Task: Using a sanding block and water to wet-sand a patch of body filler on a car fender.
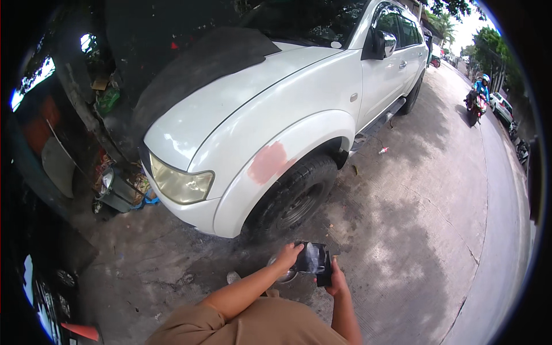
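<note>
My left hand [287, 256] is closed on the left edge of a thin black sheet [312, 258], its pale glossy patch facing up. My right hand [338, 279] grips a dark folded part at the sheet's right side. Both hands are low in front of my body, near the front wheel [296, 201] of a white SUV [270, 98]. A dull reddish-pink patch [269, 163] marks the fender above that wheel. Below my left forearm, a round shiny object [286, 276] is partly hidden.
A dark cover [201, 72] lies over part of the hood. Left of the bumper stands a grey bin [117, 192] among litter. A motorcycle rider [479, 92] is on the road at right. An orange cone [80, 331] lies at lower left.
</note>
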The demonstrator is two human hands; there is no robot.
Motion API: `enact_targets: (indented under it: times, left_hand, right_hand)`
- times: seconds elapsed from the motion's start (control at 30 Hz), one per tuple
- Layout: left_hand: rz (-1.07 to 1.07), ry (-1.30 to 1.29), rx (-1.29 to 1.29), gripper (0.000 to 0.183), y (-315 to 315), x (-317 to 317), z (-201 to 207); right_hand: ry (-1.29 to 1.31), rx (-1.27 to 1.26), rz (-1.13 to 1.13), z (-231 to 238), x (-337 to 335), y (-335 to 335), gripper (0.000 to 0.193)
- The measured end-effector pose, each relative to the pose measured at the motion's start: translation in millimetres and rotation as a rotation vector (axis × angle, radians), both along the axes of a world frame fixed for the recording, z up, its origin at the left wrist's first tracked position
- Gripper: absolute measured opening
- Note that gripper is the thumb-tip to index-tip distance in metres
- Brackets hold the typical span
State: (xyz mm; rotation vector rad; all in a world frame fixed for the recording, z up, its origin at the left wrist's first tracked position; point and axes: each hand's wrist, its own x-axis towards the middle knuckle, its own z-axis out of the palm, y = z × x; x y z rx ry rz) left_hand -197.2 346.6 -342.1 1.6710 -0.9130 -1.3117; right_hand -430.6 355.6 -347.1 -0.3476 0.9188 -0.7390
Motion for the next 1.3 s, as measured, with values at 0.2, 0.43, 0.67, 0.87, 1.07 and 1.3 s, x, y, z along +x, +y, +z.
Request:
enact_targets:
  times: [0.2,0.43,0.67,0.87,1.07,1.3]
  left_hand:
    - [0.089,0.181,-0.079,0.038,2.9,8.5,14.2]
    - [-0.02,0.525,-0.188,0.031,-5.0,1.7,47.4]
    - [-0.081,0.528,-0.284,0.036,-4.2,7.0,59.7]
    - [-0.133,0.283,-0.308,0.042,-7.3,34.2,57.6]
    - [-0.141,0.234,-0.325,0.036,-9.8,76.8,63.4]
    - [-0.143,0.591,-0.228,0.027,-23.2,151.3,70.0]
  right_hand:
    - [0.567,-0.567,-0.139,40.9,26.1,6.9,0.06]
    - [1.074,-1.187,-0.043,78.3,76.0,-2.6,0.074]
    - [1.014,-1.155,-0.057,77.5,90.2,-5.0,0.072]
    - [1.009,-1.084,-0.071,81.5,120.0,-2.4,0.071]
    - [0.948,-0.961,0.073,85.2,151.3,-15.4,0.071]
    - [0.047,-0.265,-0.018,86.2,173.4,-79.7,0.031]
